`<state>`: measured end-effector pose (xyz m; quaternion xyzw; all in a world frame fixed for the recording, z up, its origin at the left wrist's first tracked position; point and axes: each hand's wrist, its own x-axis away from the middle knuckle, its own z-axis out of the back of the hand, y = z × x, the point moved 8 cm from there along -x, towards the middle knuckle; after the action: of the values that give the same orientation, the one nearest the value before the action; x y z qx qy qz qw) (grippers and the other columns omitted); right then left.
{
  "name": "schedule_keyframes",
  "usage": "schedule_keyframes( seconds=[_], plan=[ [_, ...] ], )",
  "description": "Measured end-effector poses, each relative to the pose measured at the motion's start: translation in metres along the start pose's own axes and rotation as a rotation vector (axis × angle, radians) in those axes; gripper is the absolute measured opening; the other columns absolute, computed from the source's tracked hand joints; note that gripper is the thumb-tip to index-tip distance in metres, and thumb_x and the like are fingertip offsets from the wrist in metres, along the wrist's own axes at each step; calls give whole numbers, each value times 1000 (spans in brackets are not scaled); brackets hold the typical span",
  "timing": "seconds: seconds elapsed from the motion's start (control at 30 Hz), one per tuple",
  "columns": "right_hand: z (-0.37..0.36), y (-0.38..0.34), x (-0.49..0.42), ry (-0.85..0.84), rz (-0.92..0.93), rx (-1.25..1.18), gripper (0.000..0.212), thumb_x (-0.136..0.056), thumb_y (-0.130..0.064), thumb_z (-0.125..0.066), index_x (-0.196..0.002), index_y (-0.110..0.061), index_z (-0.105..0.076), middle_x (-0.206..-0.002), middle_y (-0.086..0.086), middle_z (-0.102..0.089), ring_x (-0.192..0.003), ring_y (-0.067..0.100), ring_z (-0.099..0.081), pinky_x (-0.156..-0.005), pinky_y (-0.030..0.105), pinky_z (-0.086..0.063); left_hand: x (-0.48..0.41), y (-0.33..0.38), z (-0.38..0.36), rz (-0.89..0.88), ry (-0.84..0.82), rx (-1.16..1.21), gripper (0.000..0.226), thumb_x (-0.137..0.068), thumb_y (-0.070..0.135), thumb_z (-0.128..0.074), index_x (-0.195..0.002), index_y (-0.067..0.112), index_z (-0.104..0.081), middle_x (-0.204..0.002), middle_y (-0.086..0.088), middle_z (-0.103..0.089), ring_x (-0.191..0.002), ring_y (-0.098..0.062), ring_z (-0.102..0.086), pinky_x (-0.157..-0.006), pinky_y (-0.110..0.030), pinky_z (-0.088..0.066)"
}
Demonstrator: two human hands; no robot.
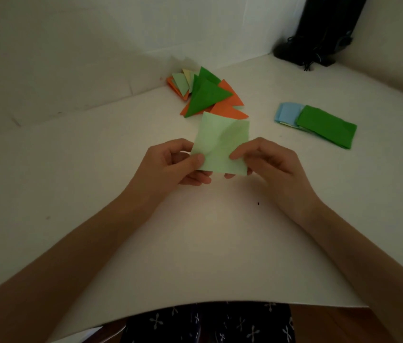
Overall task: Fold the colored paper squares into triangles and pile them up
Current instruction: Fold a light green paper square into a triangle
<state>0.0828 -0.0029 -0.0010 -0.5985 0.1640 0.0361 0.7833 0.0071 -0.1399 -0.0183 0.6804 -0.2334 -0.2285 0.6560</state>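
Note:
A light green paper square is held flat above the white table, near its middle. My left hand pinches its near left corner with thumb on top. My right hand pinches its near right edge, fingers curled under the sheet. Behind it lies a pile of folded triangles, dark green on top with orange, light green and pale yellow ones beneath. To the right sits a stack of unfolded squares, dark green on top, light blue showing at its far left end.
A dark object with cables stands in the far right corner against the wall. White walls close the table at the back and left. The table's near edge runs just in front of my lap.

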Motion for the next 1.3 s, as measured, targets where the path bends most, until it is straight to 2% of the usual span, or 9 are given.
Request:
schedule_keyframes(
  seconds=[0.1,0.2,0.4,0.53,0.67,0.77,0.93,1.13,1.3],
  plan=[
    [-2,1,-1,-82,-6,7,37,-75,5,-44,-98,-18,-63,-94,-11,-63,-88,10,-56,-75,22,-41,-1,-1,4,24,14,63,12,-89,-1,-53,-85,6,-61,-61,-5,-68,-53,-12,-64,-58,-21,-54],
    [-3,2,-3,-95,15,82,26,-77,-17,-55,-97,-29,-65,-99,-13,-62,-91,9,-56,-73,24,-43,-1,-2,2,37,-13,52,13,-88,-1,-53,-85,7,-62,-61,-5,-67,-51,-12,-62,-56,-20,-53],
    [8,6,-5,55,10,60,13,-76,-25,-70,-87,-31,-71,-109,-3,-52,-101,3,-54,-80,25,-47,3,3,-8,-5,-86,-36,22,-79,31,-56,-84,10,-63,-67,-4,-69,-57,-15,-64,-62,-25,-54],
    [12,-1,-4,113,46,106,9,-74,-40,-70,-82,-44,-68,-118,-10,-53,-113,6,-53,-89,25,-45,7,3,-14,-65,-129,-188,14,-79,24,-62,-85,11,-64,-72,-2,-70,-60,-13,-66,-61,-21,-52],
    [13,7,-4,121,-85,-27,35,-72,-27,-75,-101,-27,-55,-97,-2,-63,-86,10,-61,-75,26,-49,8,2,-17,-102,-170,-266,12,-92,9,-53,-86,13,-63,-75,3,-71,-62,-11,-66,-62,-22,-52],
    [11,9,-3,121,-149,-36,30,-74,-26,-75,-100,-21,-59,-74,6,-61,-67,12,-55,-62,21,-47,9,3,-20,-123,-194,-290,13,-92,7,-52,-89,14,-62,-76,4,-71,-62,-11,-66,-62,-21,-52],
    [14,9,-1,197,-133,36,15,-81,-13,-70,-71,-16,-60,-58,-7,-54,-56,5,-44,-52,16,-34,8,4,-17,-167,-147,-305,13,-93,7,-52,-88,16,-60,-63,3,-66,-51,-13,-59,-56,-24,-50],
    [17,12,-1,235,-146,330,16,-82,-21,-72,-74,-27,-59,-56,-8,-46,-52,1,-40,-52,12,-31,9,7,-12,-268,-34,-537,3,-91,17,-59,-89,18,-58,-53,10,-60,-47,-4,-48,-53,-14,-38],
    [12,18,-2,144,-186,604,11,-84,-30,-68,-83,-25,-59,-63,-9,-49,-60,5,-43,-56,18,-32,16,13,-13,-391,91,-959,14,-89,30,-58,-99,21,-59,-55,10,-50,-54,-8,-49,-53,-25,-36]
  ],
)
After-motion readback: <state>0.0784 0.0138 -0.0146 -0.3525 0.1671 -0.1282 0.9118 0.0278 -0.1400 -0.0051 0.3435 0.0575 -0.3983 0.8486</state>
